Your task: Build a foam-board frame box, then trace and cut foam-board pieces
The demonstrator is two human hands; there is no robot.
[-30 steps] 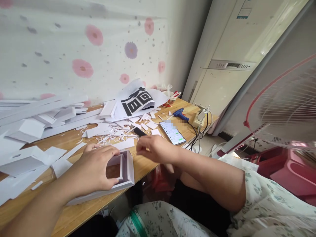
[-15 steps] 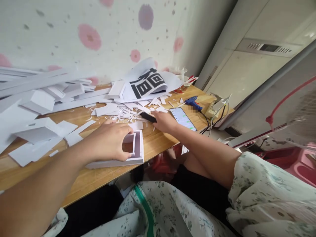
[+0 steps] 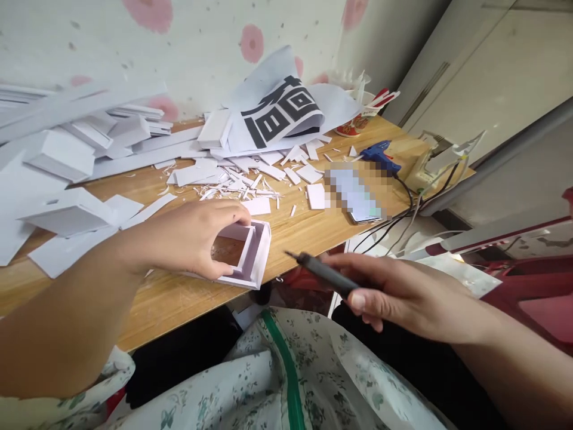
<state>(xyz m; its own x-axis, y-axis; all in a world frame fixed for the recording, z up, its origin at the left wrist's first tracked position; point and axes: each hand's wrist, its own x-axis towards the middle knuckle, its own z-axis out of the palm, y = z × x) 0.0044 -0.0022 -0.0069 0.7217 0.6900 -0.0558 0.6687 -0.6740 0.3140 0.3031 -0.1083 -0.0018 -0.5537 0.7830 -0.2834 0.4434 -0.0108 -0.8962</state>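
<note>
My left hand (image 3: 197, 239) curves over a white foam-board frame (image 3: 264, 248) at the table's front edge. Its thumb and fingers close on the frame's inner wall, and the hand hides the frame's left part. In my right hand (image 3: 394, 292) is a slim black craft knife (image 3: 329, 275), slightly blurred, its thin tip pointing left toward the frame. That hand is off the table, in front of its edge, with the fingers wrapped round the handle. Tip and frame are apart.
White board scraps (image 3: 242, 179) litter the wooden table (image 3: 295, 236). Stacked board pieces (image 3: 62, 155) fill the left side. Behind lie a printed sheet (image 3: 282, 113) and a paper cup (image 3: 353, 126). A blue glue gun (image 3: 380, 155), phone (image 3: 353, 194) and cables (image 3: 409, 206) are at right.
My right hand has lifted the black craft knife from among the scraps and brought it back past the table edge. My left hand stays on the frame. The camera view has shifted.
</note>
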